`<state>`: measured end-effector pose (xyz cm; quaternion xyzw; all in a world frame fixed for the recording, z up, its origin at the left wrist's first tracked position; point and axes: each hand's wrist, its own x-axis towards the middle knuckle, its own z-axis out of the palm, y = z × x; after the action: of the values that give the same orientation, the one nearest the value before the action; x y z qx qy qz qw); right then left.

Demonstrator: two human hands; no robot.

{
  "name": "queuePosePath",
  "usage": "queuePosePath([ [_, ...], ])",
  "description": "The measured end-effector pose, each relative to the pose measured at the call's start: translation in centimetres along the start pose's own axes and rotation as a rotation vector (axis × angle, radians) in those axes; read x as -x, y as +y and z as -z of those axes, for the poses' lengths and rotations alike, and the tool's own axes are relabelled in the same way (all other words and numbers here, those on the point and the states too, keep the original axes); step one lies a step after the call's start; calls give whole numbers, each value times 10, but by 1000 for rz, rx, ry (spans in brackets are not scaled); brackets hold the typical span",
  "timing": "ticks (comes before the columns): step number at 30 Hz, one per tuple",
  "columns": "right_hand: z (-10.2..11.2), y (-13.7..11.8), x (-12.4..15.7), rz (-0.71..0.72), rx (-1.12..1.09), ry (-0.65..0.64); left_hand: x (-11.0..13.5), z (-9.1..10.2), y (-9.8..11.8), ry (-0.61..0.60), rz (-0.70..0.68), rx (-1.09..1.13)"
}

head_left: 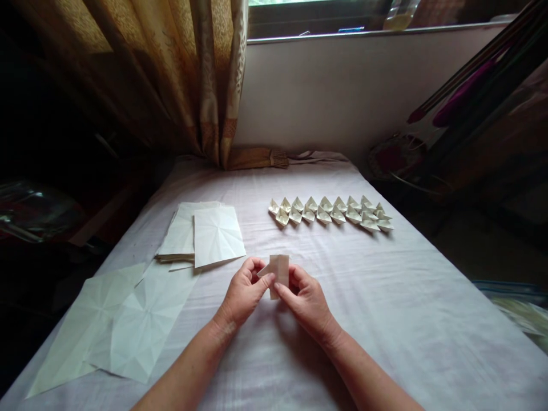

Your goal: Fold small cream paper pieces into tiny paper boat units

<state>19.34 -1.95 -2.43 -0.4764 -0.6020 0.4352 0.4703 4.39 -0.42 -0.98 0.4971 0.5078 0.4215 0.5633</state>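
Note:
Between both hands, just above the cloth, is a small folded piece of white paper [280, 268] with a pointed flap at its left and a straight strip at its right. My left hand [246, 288] pinches the pointed side, thumb in front and fingers behind. My right hand [309, 297] grips the strip's right side, its thumb pressed on the lower front. The fingers behind the paper are partly hidden. Beyond the hands, to the right, two rows of small folded paper boats [324, 214] stand close together.
A paper stack [177, 231] lies left of the hands, a creased sheet [219, 235] on top. Nearer on the left, creased sheets [145, 319] overlap. A pale cloth [406, 319] covers the table. A gold curtain [214, 74] hangs at the back, beside a window sill [363, 31].

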Motion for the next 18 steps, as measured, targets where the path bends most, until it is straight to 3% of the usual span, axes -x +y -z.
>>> queuePosePath([
  [3,5,-1,-1,166,287,69,3,5,-1,83,-199,-314],
  [6,13,-1,-5,400,668,161,8,16,1,168,-493,-685],
  [9,17,-1,-7,523,928,138,14,26,3,195,-725,-957],
  [14,12,0,2,594,1032,2,26,36,-5,116,-870,-1247],
  [18,12,4,15,532,1006,-66,35,38,-13,17,-832,-1292],
])
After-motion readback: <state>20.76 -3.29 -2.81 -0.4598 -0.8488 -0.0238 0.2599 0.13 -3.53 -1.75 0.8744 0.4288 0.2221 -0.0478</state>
